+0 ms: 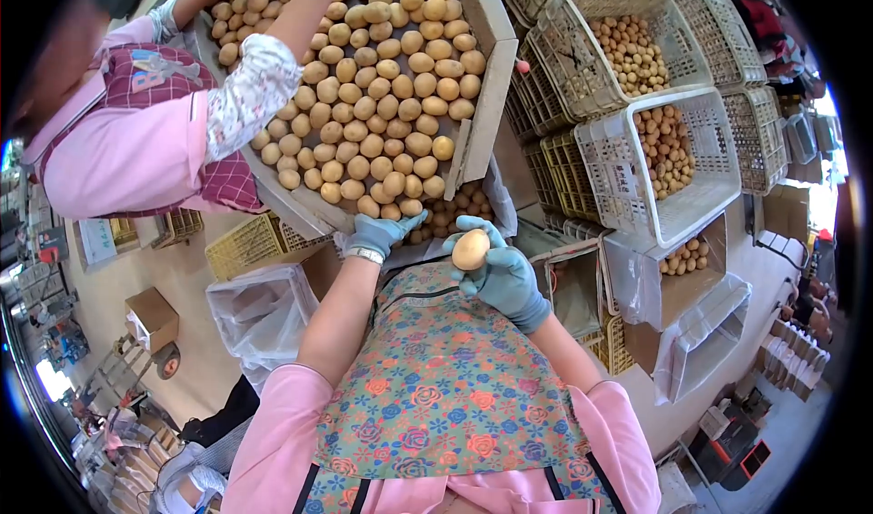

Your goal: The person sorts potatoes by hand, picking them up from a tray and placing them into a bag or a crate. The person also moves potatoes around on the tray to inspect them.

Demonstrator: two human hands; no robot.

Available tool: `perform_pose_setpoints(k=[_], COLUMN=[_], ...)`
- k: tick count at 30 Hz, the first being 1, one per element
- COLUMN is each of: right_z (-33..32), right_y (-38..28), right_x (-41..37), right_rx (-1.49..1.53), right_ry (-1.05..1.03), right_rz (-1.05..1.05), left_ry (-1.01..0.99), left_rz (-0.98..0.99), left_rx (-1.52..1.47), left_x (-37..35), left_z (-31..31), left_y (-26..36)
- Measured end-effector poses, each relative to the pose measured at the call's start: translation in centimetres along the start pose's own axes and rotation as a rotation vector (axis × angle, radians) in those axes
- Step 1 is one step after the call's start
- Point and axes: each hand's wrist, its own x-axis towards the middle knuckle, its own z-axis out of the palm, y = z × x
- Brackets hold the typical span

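My right hand (503, 277), in a blue glove, holds one round tan fruit (470, 249) up in front of my floral apron. My left hand (377, 234), also gloved in blue and with a watch at the wrist, reaches to the near edge of a big tray (482, 105) heaped with the same tan fruit (391, 86). Its fingers are spread over the fruit at that edge and grip nothing that I can see.
A co-worker's arm in a floral sleeve (250, 86) stretches over the tray from the left. White plastic baskets (700, 196) with fruit are stacked at the right. Below the tray stand bag-lined boxes (264, 309), and a yellow crate (244, 246) sits at the left.
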Motion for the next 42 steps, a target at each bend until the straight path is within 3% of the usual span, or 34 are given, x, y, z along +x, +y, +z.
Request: perform_pose_setpoints(k=[2, 6, 9, 11, 12, 15, 17, 20, 23, 24, 26, 28, 30, 31, 32, 34, 36, 37, 38, 39, 40, 41, 42], right_z=[0.3, 1.0, 0.4, 0.4, 0.7, 0.4, 1.1, 2.5, 1.9, 2.5, 3.0, 2.4, 2.1, 1.5, 0.1, -2.7, -8.8, -10.2, -11.4, -13.3, -12.4, -9.6, -6.6], right_y=[0.2, 0.2, 0.7, 0.7, 0.7, 0.9, 0.9, 0.6, 0.2, 0.1, 0.4, 0.7, 0.9, 0.7, 0.3, -0.2, 1.9, 2.3, 2.4, 2.7, 2.8, 2.6, 2.3], right_x=[0.3, 0.9, 1.0, 1.1, 1.1, 1.0, 0.7, 0.5, 0.4, 0.5, 0.7, 1.1, 1.5, 1.6, 1.8, 3.1, 3.6, 3.3, 3.0, 2.7, 3.4, 4.5, 5.7], right_rx=[0.008, -0.035, -0.033, -0.011, 0.022, 0.048, 0.041, -0.003, -0.477, -0.472, -0.957, -0.997, -1.000, -0.999, -1.234, -1.586, -1.830, -2.062, -2.289, -2.223, -2.224, -2.014, -1.800], right_ry=[0.022, 0.115, 0.181, 0.231, 0.235, 0.168, 0.097, 0.114, 0.189, 0.188, 0.069, 0.035, 0.044, 0.034, -0.047, -0.174, 0.109, 0.234, 0.368, 0.319, 0.298, 0.157, 0.035], right_rz=[0.007, -0.002, 0.014, 0.032, 0.039, 0.039, 0.034, 0.044, 0.109, 0.122, -0.001, -0.045, -0.054, -0.040, 0.003, 0.031, -0.104, 0.057, 0.219, 0.151, 0.167, 0.195, 0.217], left_ry=[0.054, 0.056, 0.044, -0.024, -0.020, 0.019, 0.145, 0.189, 0.191, 0.198, 0.227, 0.222, 0.234, 0.275, 0.324, 0.357, 0.399, 0.402, 0.363, 0.384, 0.343, 0.295, 0.300], left_rz=[-0.044, 0.010, 0.020, 0.227, 0.227, 0.144, 0.177, 0.063, 0.153, 0.140, 0.039, 0.051, 0.200, 0.140, 0.080, 0.248, 0.202, 0.228, 0.347, 0.336, 0.308, 0.279, 0.272], left_rx=[0.928, 0.853, 1.036, 0.168, 0.164, 0.357, 1.056, 1.260, 1.153, 1.150, 1.070, 1.010, 1.055, 0.973, 0.890, 0.893, 0.806, 0.757, 0.461, 0.453, 0.244, 0.034, 0.026], left_x=[-0.3, 0.4, 0.5, 2.5, 2.4, 1.0, -0.5, -1.6, -0.8, -0.8, -0.9, -0.4, 0.2, 0.0, -1.0, -0.8, -1.4, -2.0, -0.4, 0.0, 0.1, -0.2, -0.7], left_z=[0.0, -0.7, -1.2, -2.5, -2.5, -1.3, 0.0, 1.1, 0.4, 0.2, 0.2, 0.0, -0.4, -0.6, 0.0, -0.2, 0.4, 0.8, 0.1, 0.1, 0.3, 0.4, 0.5], left_y=[0.4, -1.1, -1.9, -5.0, -5.0, -2.6, -0.3, 1.9, 0.5, 0.4, 0.1, -0.6, -1.4, -2.1, -0.8, -2.2, -1.8, -1.3, -5.2, -6.1, -6.8, -7.4, -7.2])
